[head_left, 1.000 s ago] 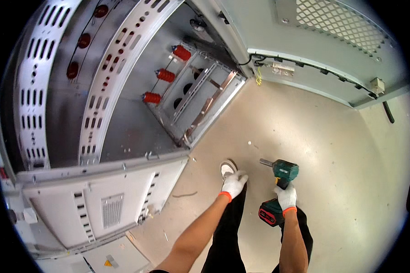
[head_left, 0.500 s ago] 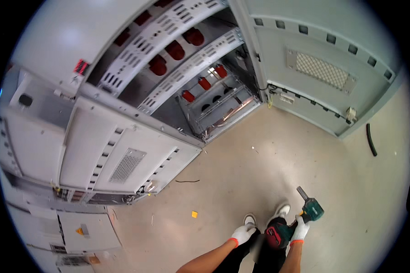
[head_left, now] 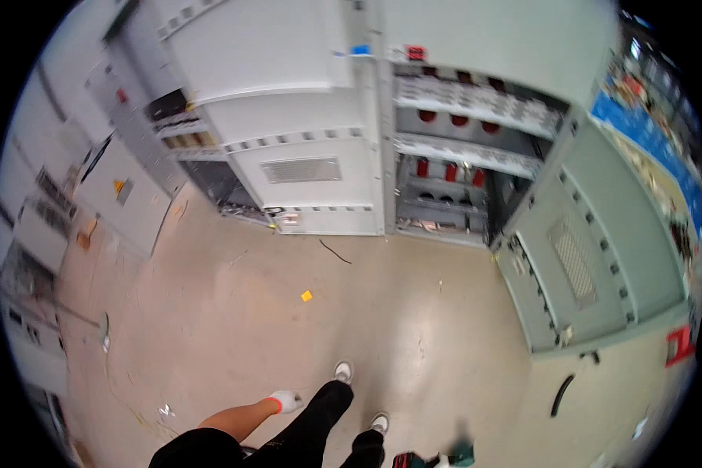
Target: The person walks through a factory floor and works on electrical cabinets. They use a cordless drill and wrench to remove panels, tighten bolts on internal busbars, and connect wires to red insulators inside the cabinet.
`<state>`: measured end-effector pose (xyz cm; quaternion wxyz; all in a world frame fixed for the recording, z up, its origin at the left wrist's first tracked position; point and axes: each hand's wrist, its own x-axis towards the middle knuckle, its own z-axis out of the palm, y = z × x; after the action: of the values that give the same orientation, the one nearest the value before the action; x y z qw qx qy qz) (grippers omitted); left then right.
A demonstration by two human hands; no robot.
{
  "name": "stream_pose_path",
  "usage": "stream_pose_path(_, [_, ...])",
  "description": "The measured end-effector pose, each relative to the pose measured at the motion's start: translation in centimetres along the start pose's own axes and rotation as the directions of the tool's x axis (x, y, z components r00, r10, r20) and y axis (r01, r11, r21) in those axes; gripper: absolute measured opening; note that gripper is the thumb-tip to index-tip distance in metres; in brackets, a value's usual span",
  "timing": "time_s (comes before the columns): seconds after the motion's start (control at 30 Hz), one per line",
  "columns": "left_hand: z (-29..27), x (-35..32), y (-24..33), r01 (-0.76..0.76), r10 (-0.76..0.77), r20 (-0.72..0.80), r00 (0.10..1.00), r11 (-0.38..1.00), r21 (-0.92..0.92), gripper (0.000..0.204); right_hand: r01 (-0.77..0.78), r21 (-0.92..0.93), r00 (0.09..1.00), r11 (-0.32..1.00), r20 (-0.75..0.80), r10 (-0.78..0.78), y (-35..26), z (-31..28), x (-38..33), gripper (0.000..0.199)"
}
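Observation:
My left hand [head_left: 287,401], in a white glove with an orange cuff, hangs beside my left leg with its fingers curled in. Nothing shows in it. At the bottom edge, my right hand [head_left: 444,461] is mostly cut off, with only a bit of white glove visible. It grips a cordless impact wrench [head_left: 462,452], green and black with a red-marked battery. The wrench is blurred and partly out of the picture, held low beside my right leg. Both hands are well apart from the cabinets.
Ahead stands a grey switchgear cabinet [head_left: 390,187] with red insulators inside; its right door [head_left: 600,257] swings out over the floor. A closed panel [head_left: 300,199] adjoins it. On the floor lie a yellow piece [head_left: 306,296], a thin black strip [head_left: 335,250], a black tube [head_left: 561,395] and a red object [head_left: 678,346].
My view has swung left, so the cabinets sit further right and more panels show at left. My hands have drawn apart; the wrench has dropped to the bottom edge. My feet have shifted.

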<state>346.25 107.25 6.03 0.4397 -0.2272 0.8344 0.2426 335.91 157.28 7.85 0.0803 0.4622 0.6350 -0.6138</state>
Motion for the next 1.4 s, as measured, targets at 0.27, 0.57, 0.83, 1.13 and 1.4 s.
stream_pose_path(0.27, [8.1,-12.2,-12.6,0.146,-0.265,-0.139,0.954,0.818,-0.556,0.05,0.241,-0.482,0.97,0.842,0.156,-0.188,-2.1,-3.7,-6.8,0.037])
stream_pose_path(0.57, [16.5,-15.0,-30.0,0.255,-0.615,0.054,0.787,0.244,-0.936,0.047,0.466,-0.652,0.86,0.598,0.494,-0.132,-10.1,16.1,-17.6,0.033])
stream_pose_path(0.83, [-1.3,-13.3,-48.9,-0.24,-0.837,-0.101,0.537,-0.037,-0.97,0.042,0.636,-0.652,0.732,0.414,0.68,-0.053,-11.2,40.0,-26.8,0.018])
stream_pose_path(1.13, [-25.2,-7.7,-57.7,-0.073,-0.739,-0.198,0.643,0.198,-0.978,0.039,0.769,-0.605,0.634,-0.208,0.764,0.123,-1.4,70.1,-24.2,0.026])
stream_pose_path(1.4, [-34.3,-3.3,-73.5,0.129,-0.679,0.03,0.734,0.095,-0.987,0.039,0.721,-0.693,0.646,-0.015,0.664,0.376,1.8,88.5,-31.3,0.045])
